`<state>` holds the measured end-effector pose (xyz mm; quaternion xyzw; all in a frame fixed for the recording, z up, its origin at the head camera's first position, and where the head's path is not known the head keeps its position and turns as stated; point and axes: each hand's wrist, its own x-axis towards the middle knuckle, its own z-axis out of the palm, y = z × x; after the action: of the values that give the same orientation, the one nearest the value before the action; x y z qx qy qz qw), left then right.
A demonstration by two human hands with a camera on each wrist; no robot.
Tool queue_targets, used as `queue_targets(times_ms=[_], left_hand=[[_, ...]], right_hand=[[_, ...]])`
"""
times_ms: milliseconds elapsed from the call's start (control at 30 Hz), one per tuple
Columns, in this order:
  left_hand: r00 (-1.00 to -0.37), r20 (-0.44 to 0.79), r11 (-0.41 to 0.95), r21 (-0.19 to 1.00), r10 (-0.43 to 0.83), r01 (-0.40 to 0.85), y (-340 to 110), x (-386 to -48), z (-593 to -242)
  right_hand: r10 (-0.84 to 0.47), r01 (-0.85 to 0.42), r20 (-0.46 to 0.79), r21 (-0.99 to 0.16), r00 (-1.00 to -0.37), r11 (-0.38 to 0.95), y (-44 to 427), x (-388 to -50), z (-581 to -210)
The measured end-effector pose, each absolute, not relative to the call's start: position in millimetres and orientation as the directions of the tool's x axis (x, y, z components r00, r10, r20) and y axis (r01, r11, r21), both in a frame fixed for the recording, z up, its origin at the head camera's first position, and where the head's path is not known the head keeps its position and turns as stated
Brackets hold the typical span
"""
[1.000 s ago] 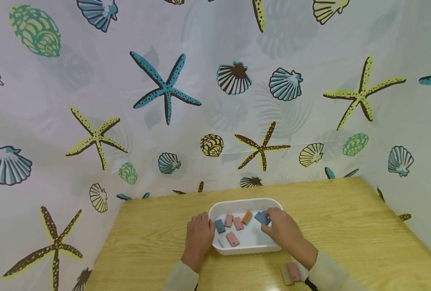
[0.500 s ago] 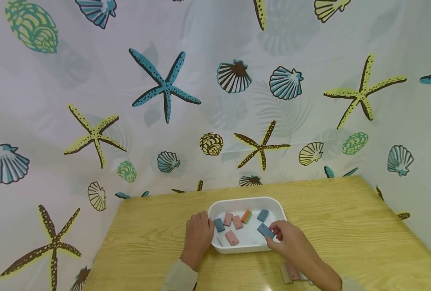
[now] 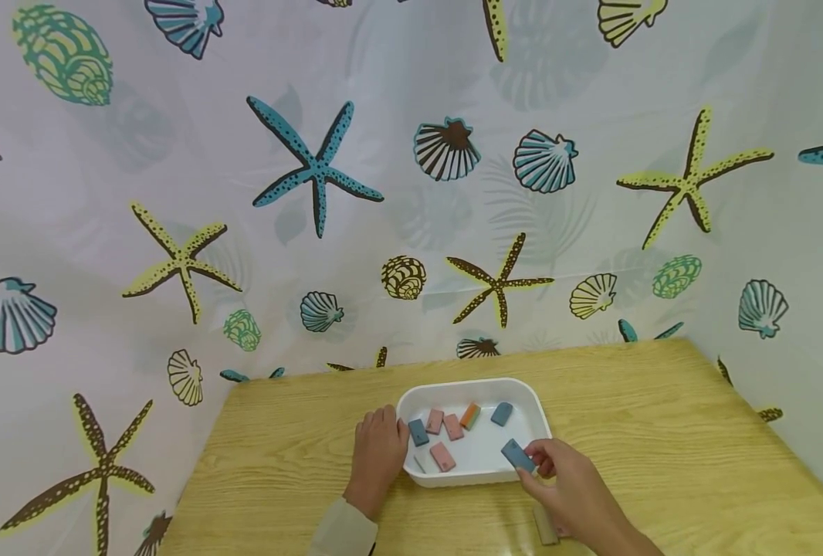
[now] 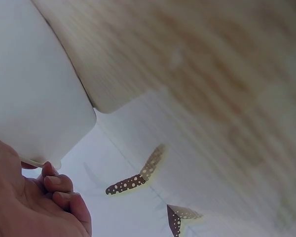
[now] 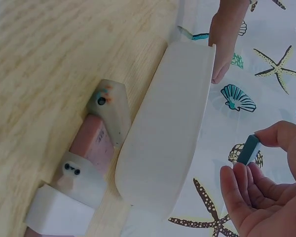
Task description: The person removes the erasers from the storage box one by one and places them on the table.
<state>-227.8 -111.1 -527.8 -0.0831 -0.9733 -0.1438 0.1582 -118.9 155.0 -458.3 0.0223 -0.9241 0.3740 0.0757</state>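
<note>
A blue eraser (image 3: 515, 453) is pinched between the thumb and fingers of my right hand (image 3: 578, 485), just above the right front corner of a white plastic tray (image 3: 477, 476). In the right wrist view the same blue eraser (image 5: 249, 149) appears edge-on, held at the fingertips. My left hand (image 3: 378, 457) grips the tray's left rim, its fingers curled at the edge in the left wrist view. Inside the tray lie several pink erasers (image 3: 442, 456), a blue eraser (image 3: 418, 432) at left, another blue eraser (image 3: 501, 413) at back right and an orange-and-green eraser (image 3: 470, 416).
A row of erasers lies on the wooden table (image 3: 286, 463) in front of the tray: a beige eraser (image 5: 113, 116), a pink eraser (image 5: 92, 140), a whitish eraser (image 5: 79, 180) with dark dots and a white eraser (image 5: 59, 212). A patterned curtain (image 3: 356, 270) hangs behind and beside the table.
My right hand has lifted one blue eraser from the tray's back right and brought it toward the front right rim. The other blue eraser there is now uncovered. My left hand stays put.
</note>
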Motion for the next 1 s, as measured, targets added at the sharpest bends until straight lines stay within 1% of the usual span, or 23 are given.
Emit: queue_targets(times_ms=[233,333,400,500,600,767,867,1000], left_hand=[[-0.937,0.328,0.944,0.254,0.118,0.208,-110,-227,-526],[-0.938,0.327,0.946,0.251,0.116,0.204,-109,-227,-526],[-0.94,0.323,0.947,0.251,0.112,0.2,-109,-227,-526],[-0.941,0.32,0.946,0.257,0.108,0.196,-109,-227,-525],[-0.937,0.332,0.946,0.254,0.111,0.202,-109,-226,-525],[-0.934,0.338,0.945,0.254,0.111,0.205,-110,-228,-528],[-0.94,0.324,0.945,0.26,0.109,0.199,-111,-228,-530],[-0.944,0.313,0.944,0.264,0.109,0.196,-111,-228,-529]], right_hand=[[0.023,-0.025,0.059,-0.707,-0.998,0.707,158,-106,-461],[-0.003,-0.014,0.016,-0.721,-1.0,0.693,160,-100,-464],[-0.022,-0.017,0.002,-0.709,-1.0,0.705,161,-96,-468],[-0.037,-0.032,0.007,-0.667,-0.999,0.745,162,-90,-473],[-0.023,-0.027,0.015,-0.629,-1.0,0.777,162,-86,-477],[-0.038,-0.052,0.035,-0.628,-0.999,0.776,161,-84,-485],[-0.063,-0.039,-0.013,-0.659,-0.998,0.751,161,-85,-493],[-0.066,0.053,-0.15,-0.675,-0.986,0.736,160,-87,-501]])
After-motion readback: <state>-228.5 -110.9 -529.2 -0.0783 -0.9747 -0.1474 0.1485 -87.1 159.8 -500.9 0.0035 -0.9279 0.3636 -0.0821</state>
